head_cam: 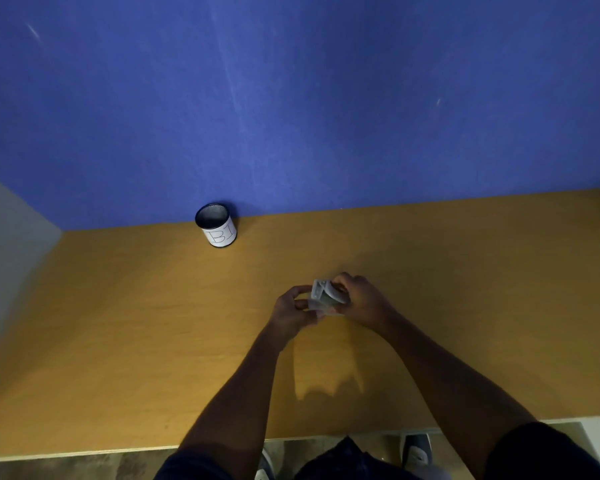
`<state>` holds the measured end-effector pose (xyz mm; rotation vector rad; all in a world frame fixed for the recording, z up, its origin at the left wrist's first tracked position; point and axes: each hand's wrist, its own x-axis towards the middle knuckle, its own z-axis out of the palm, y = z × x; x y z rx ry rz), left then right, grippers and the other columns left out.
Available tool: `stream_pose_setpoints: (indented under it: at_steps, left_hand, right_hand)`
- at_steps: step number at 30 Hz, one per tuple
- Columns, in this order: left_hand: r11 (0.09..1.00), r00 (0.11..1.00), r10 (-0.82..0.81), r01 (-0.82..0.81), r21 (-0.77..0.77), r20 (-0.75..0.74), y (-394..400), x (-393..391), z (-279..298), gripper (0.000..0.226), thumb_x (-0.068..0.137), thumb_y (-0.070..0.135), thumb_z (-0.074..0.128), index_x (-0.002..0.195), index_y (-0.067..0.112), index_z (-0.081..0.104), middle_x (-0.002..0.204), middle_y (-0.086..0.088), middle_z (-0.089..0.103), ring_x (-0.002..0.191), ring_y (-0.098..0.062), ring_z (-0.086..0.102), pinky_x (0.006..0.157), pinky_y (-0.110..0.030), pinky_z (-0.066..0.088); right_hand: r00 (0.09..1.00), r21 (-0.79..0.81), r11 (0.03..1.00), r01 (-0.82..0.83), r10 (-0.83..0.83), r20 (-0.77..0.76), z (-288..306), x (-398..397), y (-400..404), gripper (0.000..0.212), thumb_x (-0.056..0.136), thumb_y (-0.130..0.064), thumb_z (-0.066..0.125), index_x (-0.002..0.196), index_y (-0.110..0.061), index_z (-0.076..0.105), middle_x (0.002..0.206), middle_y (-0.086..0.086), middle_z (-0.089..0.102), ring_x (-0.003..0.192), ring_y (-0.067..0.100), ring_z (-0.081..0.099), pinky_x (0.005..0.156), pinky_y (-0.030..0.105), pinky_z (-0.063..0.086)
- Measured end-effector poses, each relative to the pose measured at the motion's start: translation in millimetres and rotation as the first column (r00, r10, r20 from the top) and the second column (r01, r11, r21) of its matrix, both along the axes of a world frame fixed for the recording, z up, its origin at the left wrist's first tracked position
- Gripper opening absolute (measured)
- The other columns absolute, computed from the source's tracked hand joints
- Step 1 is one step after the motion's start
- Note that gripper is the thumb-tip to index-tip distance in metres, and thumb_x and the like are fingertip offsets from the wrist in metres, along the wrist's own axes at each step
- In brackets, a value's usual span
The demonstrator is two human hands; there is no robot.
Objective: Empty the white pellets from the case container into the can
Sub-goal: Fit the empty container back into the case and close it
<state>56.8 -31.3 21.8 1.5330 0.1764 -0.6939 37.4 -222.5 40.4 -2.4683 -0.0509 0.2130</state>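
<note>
A small clear plastic case container [324, 296] sits between both hands above the middle of the wooden table [118, 341]. Its lid stands partly raised. My left hand [291, 308] grips its left side and my right hand [361, 299] holds its right side with fingers on the lid. Whether white pellets lie inside cannot be made out. The can [216, 225], dark mesh with a white paper label marked "BI", stands upright at the back of the table against the wall, well to the left of the hands and apart from them.
A blue wall [291, 98] rises right behind the table. A grey panel [7, 244] closes the left side. The table's front edge [84, 453] runs along the bottom, with floor and shoes below it.
</note>
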Motion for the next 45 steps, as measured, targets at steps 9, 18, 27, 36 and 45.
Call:
stream_pose_setpoints:
  at_steps: [9,18,27,36,45]
  left_hand:
    - [0.996,1.000,0.009,-0.012,-0.083,-0.029,7.9,3.7,4.6,0.052,0.081,-0.014,0.071,0.124,0.012,0.058,0.074,-0.004,0.073,0.077,-0.023,0.070,0.077,-0.039,0.059]
    - [0.973,0.997,0.034,-0.048,-0.224,-0.064,12.7,4.1,11.0,0.050,0.086,-0.015,0.065,0.130,0.006,0.058,0.094,-0.018,0.072,0.088,-0.026,0.071,0.078,-0.034,0.064]
    - [0.964,0.992,0.121,-0.126,-0.235,-0.037,20.0,4.5,10.6,0.055,0.088,-0.024,0.048,0.132,0.006,0.057,0.108,-0.023,0.069,0.103,-0.031,0.066,0.095,-0.049,0.056]
    - [0.921,0.981,0.191,-0.194,-0.338,-0.043,24.9,2.2,13.1,0.053,0.086,-0.021,0.057,0.128,0.011,0.061,0.110,-0.022,0.073,0.099,-0.032,0.072,0.079,-0.039,0.064]
    - [0.949,0.965,0.260,-0.259,-0.181,-0.023,14.2,-4.1,10.0,0.027,0.095,0.000,0.063,0.120,-0.008,0.063,0.090,-0.014,0.077,0.076,-0.018,0.077,0.070,-0.026,0.062]
  right_hand:
    - [0.994,-0.067,0.992,-0.107,0.107,0.010,1.6,10.0,1.0,0.051,0.073,-0.020,0.081,0.120,-0.018,0.060,0.118,0.008,0.068,0.107,0.025,0.066,0.083,0.043,0.058]
    - [0.978,0.127,0.974,-0.188,0.198,-0.067,8.4,20.8,-10.3,0.050,0.075,-0.008,0.081,0.122,-0.015,0.065,0.120,-0.002,0.069,0.108,0.010,0.064,0.083,0.023,0.049]
    - [0.981,0.417,0.908,-0.041,0.116,-0.157,6.9,21.5,-15.5,0.069,0.078,-0.005,0.079,0.139,-0.020,0.054,0.134,-0.006,0.059,0.124,0.009,0.056,0.088,0.011,0.049]
    - [0.937,0.746,0.573,0.340,-0.134,-0.324,-5.9,9.7,-14.9,0.037,0.090,-0.013,0.073,0.127,-0.009,0.067,0.116,0.005,0.074,0.104,0.019,0.072,0.084,0.031,0.060]
    - [0.935,0.770,0.533,0.351,-0.157,-0.317,-5.2,4.4,-11.9,0.038,0.085,0.009,0.071,0.121,-0.001,0.065,0.110,0.017,0.070,0.087,0.017,0.070,0.068,0.022,0.061]
